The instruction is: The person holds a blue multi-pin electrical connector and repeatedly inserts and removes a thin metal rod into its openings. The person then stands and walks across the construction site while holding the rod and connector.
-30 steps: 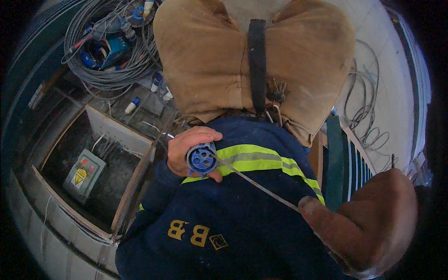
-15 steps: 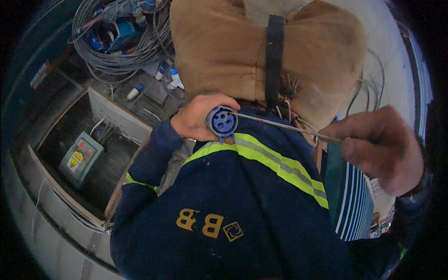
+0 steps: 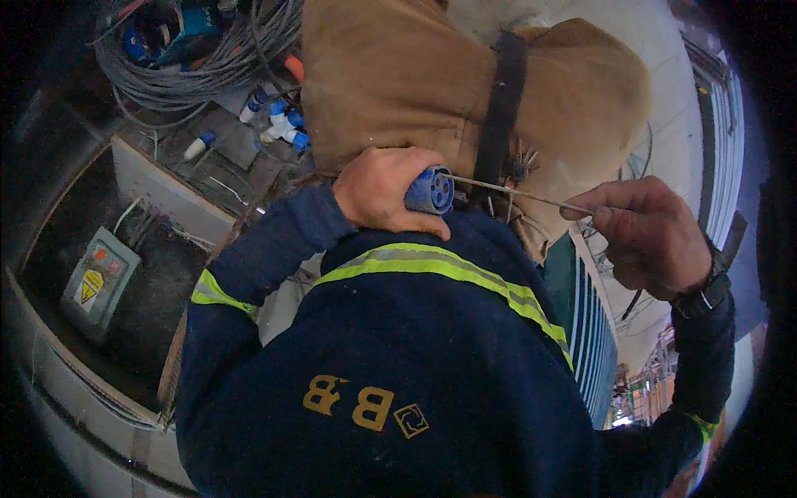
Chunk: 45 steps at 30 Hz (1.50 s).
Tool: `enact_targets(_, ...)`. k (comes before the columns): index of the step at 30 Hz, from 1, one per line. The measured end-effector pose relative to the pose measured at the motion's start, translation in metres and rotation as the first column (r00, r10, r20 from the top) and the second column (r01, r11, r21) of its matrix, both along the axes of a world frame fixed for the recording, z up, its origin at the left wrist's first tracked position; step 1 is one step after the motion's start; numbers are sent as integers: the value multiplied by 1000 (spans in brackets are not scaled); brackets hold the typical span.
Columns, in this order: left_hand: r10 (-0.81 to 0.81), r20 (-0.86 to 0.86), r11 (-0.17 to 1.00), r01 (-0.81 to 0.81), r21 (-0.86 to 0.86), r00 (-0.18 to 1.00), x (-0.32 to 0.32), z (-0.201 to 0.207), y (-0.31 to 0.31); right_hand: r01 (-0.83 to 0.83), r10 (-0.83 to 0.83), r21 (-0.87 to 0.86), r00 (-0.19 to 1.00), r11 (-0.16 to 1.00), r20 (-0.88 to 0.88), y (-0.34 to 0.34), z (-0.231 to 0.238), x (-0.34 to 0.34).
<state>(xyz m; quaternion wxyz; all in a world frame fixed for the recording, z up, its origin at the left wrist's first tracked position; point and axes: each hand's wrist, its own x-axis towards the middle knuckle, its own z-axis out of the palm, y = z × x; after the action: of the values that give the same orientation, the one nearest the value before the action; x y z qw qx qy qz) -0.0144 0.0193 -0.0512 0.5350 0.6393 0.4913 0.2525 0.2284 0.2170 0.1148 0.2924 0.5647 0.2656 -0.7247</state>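
My left hand (image 3: 378, 189) is wrapped round a blue round industrial socket connector (image 3: 419, 197) in front of my lap. Several holes show in its face, which is turned toward the right. A thin straight metal rod (image 3: 519, 192) runs across from my right hand (image 3: 647, 236), pinched between thumb and forefinger. The rod's far tip meets the upper part of the connector's face; whether it sits inside a hole I cannot make out. My other right fingers are curled in below the pinch.
A dark strap (image 3: 506, 91) crosses my brown trousers (image 3: 390, 75). On the left lie a coil of grey cable (image 3: 195, 89), a blue and white plug (image 3: 199, 145) and a white-and-blue multi-way connector (image 3: 285, 129). Below them, an open wooden box (image 3: 170, 187) holds a grey electrical box (image 3: 104, 278).
The connector has turned from facing me toward the right, and my left hand shows more from its back. My right hand has come closer to it, still pinching the rod. The view has shifted.
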Motion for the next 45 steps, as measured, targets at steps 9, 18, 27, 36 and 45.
enact_targets(9,4,19,991,-7,131,1000,0,-2,-3,-419,865,799,443,432,-236,-20,-25,34)
enact_targets(18,-1,143,998,-9,64,990,-5,-11,-3,-259,366,325,870,910,-331,-17,-29,27)
enact_targets(27,-5,72,992,-4,124,997,-2,-7,-6,-190,166,-143,973,971,-162,10,-24,15)
enact_targets(36,-45,119,997,37,67,992,-12,-11,-3,-488,503,131,805,863,-313,30,-30,-21)
enact_targets(45,-50,173,998,44,36,984,-13,-13,-1,-572,698,403,628,714,-344,12,-31,-2)
